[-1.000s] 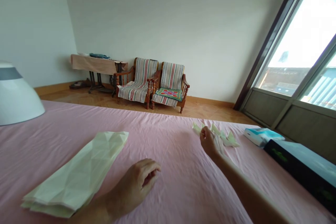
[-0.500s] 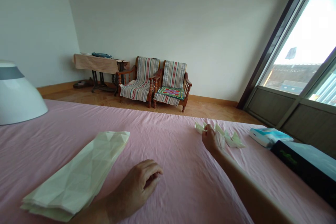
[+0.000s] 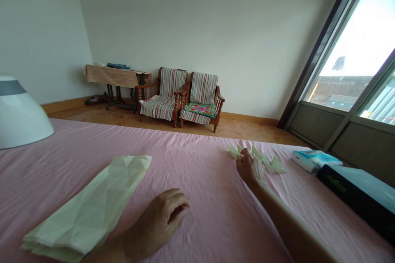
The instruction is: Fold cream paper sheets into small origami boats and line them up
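Note:
Curled loosely with nothing visible in it, my left hand (image 3: 163,218) rests on the pink bedsheet (image 3: 197,172). Beside its wrist lies a stack of pale green, creased paper sheets (image 3: 92,205). Stretched forward near the far edge, my right hand (image 3: 247,164) has its fingers pinched on a small folded paper piece (image 3: 233,151) with pointed tips. Other folded paper pieces (image 3: 274,165) of the same pale green stand in a row to the right of that hand, partly hidden by it. The fingertips' exact hold is hard to see.
To the right are a blue-and-white tissue pack (image 3: 314,159) and a dark box (image 3: 342,189). A white, dome-shaped object (image 3: 23,117) stands at far left. Beyond the edge are two wooden armchairs (image 3: 202,109) and a cloth-covered table (image 3: 111,76).
The view has shifted very slightly. Both hands keep nearly the same places, and the papers look unmoved.

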### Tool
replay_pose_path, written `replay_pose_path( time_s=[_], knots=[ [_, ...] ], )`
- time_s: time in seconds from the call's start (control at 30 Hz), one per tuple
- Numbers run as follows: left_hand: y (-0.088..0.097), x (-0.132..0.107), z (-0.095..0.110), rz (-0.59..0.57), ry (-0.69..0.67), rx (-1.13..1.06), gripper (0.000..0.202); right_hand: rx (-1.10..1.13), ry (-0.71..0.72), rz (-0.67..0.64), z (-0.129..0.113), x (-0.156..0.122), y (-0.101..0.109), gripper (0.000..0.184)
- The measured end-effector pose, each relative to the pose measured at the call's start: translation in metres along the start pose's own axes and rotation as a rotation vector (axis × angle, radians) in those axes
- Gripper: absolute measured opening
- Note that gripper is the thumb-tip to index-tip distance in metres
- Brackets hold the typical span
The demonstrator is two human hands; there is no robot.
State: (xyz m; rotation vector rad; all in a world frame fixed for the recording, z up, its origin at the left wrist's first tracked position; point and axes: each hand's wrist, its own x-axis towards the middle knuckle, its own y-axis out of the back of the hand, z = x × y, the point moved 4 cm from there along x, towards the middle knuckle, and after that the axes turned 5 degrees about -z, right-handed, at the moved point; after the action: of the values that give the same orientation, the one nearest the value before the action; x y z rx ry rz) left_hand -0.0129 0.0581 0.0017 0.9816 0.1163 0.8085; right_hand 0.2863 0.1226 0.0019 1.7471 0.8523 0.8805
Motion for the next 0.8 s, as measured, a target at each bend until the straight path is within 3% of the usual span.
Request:
replay_pose_path(
  time_s=[0.23,0.3,0.6,0.8],
  knots=[
    [0.002,0.001,0.003,-0.005,0.007,0.002,0.018,0.068,0.026,0.066,-0.002,-0.035,0.01,0.026],
    [0.002,0.002,0.004,-0.006,-0.004,0.012,0.018,0.101,0.095,0.067,-0.01,-0.053,0.008,0.016],
    [0.0,-0.006,0.021,-0.102,-0.067,0.218,0.021,0.217,0.482,0.0,-0.06,-0.155,-0.008,0.017],
    [0.009,-0.031,0.032,-0.156,-0.046,0.272,0.027,0.207,0.6,0.022,-0.063,-0.166,-0.014,0.014]
  ],
)
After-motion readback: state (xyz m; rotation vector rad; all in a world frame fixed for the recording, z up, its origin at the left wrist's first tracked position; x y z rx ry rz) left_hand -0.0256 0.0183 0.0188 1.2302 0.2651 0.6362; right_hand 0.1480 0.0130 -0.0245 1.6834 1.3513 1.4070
